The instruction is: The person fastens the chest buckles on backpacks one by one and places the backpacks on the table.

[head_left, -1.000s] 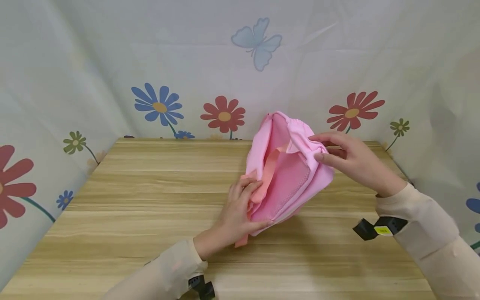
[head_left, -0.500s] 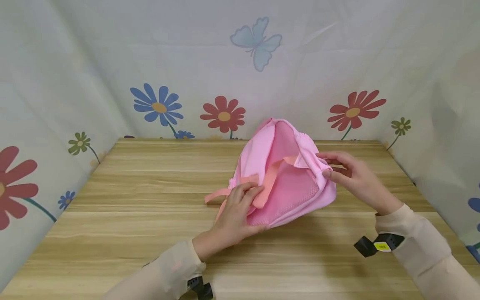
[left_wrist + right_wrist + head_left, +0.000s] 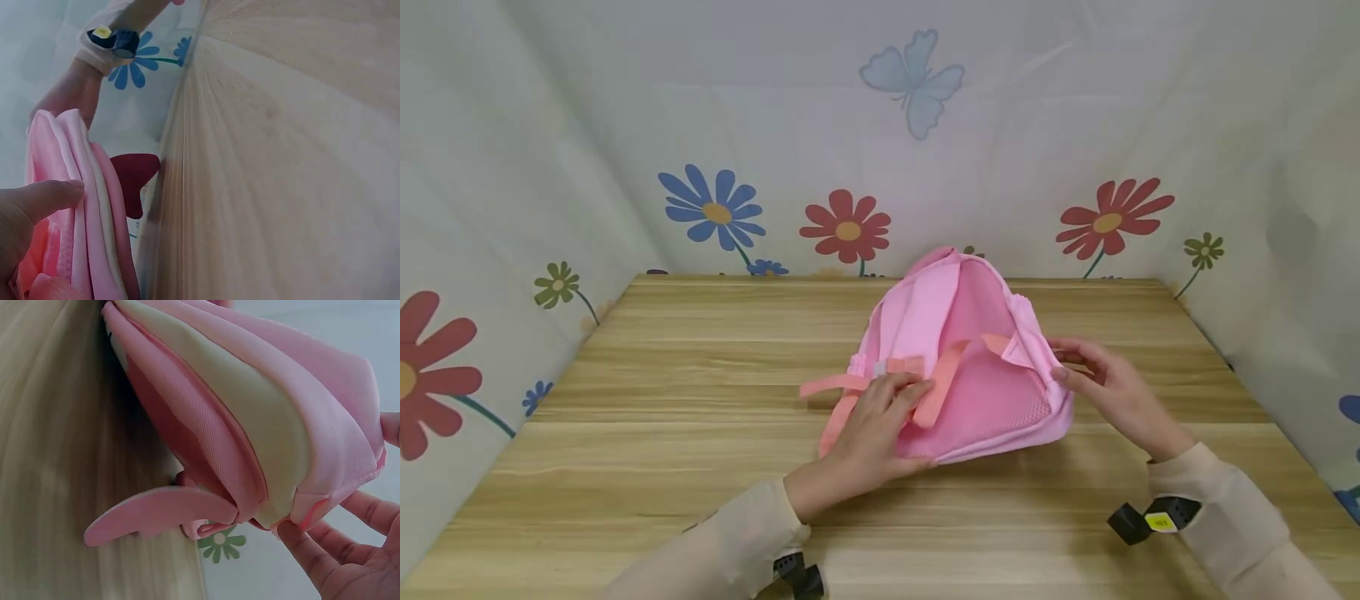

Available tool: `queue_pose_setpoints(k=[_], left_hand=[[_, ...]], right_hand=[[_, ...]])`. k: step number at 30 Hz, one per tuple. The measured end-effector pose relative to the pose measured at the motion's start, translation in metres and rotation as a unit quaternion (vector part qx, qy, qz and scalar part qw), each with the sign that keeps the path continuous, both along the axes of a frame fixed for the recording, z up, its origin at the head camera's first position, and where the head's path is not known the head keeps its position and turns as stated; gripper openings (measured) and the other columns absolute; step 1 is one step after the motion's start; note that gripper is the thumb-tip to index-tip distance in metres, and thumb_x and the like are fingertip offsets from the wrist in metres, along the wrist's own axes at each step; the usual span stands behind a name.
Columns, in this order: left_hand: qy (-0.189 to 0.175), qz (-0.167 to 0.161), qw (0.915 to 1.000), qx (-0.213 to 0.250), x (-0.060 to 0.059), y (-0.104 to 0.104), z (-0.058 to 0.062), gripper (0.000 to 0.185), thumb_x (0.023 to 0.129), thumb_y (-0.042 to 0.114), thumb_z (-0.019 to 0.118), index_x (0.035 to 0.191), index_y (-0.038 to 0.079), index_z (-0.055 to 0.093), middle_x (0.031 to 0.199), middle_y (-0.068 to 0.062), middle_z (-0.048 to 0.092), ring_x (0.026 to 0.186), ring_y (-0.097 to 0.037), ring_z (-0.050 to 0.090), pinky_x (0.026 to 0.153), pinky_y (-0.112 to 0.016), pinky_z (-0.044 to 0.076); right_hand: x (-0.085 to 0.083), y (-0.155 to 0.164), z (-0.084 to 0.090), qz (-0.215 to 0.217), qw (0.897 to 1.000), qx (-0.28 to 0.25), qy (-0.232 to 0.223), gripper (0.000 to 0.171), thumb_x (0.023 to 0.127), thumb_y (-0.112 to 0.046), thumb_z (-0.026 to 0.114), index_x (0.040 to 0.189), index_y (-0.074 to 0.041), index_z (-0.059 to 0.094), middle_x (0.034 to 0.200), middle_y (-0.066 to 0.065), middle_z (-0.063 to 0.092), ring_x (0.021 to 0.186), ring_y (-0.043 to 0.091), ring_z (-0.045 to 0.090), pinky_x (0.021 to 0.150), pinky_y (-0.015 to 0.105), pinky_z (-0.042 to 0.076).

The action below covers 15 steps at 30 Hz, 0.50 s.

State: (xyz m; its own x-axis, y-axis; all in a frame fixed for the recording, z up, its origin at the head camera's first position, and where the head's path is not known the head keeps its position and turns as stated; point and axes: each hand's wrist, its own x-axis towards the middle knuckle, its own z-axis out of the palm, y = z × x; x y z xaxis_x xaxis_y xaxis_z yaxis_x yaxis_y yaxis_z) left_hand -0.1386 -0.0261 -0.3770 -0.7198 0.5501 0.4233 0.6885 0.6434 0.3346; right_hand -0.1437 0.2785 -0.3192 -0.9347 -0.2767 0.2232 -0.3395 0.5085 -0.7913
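A small pink backpack (image 3: 985, 392) is tilted over the table in the head view, its mesh back and shoulder straps facing up. My left hand (image 3: 868, 425) grips its lower left edge, fingers over an orange webbing strap (image 3: 947, 379) and thumb along the bottom rim. In the left wrist view that thumb (image 3: 53, 197) presses the pink fabric. At the right edge my right hand (image 3: 1120, 400) holds the bag between thumb and fingers. The right wrist view shows the bag's side, with a cream band (image 3: 250, 394) and a flat pink flap (image 3: 159, 512) sticking out.
The bag is above a wood-grain table (image 3: 662, 375). Behind it and at both sides hangs a white curtain (image 3: 775, 108) printed with flowers and a butterfly. A black wrist camera (image 3: 1153, 518) is strapped to each sleeve.
The backpack has turned from edge-on to lying flatter, its strap side now facing up. My right hand has come down and slightly right with its edge; the left hand stays nearly in place.
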Motion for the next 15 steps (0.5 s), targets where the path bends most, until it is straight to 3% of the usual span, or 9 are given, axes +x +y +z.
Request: queue_pose_setpoints(k=[9, 15], left_hand=[[-0.018, -0.009, 0.9998, -0.006, -0.001, -0.002, -0.002, 0.087, 0.061, 0.042, 0.080, 0.134, 0.016, 0.039, 0.130, -0.003, 0.039, 0.122, -0.019, 0.036, 0.100, -0.038, 0.035], [-0.035, -0.023, 0.9991, 0.004, -0.001, -0.002, -0.001, 0.083, 0.062, 0.033, 0.081, 0.132, 0.014, 0.042, 0.130, -0.004, 0.040, 0.120, -0.020, 0.037, 0.099, -0.038, 0.035]], right_hand=[[0.006, 0.004, -0.021, -0.011, 1.000, 0.003, -0.010, 0.037, 0.091, -0.017, 0.052, 0.126, -0.006, 0.048, 0.115, -0.019, 0.051, 0.101, -0.008, 0.050, 0.081, 0.010, 0.043], [0.011, 0.008, -0.035, -0.021, 0.999, 0.002, -0.048, 0.039, 0.091, -0.019, 0.051, 0.125, -0.002, 0.046, 0.120, 0.004, 0.054, 0.099, -0.011, 0.050, 0.080, 0.010, 0.044]])
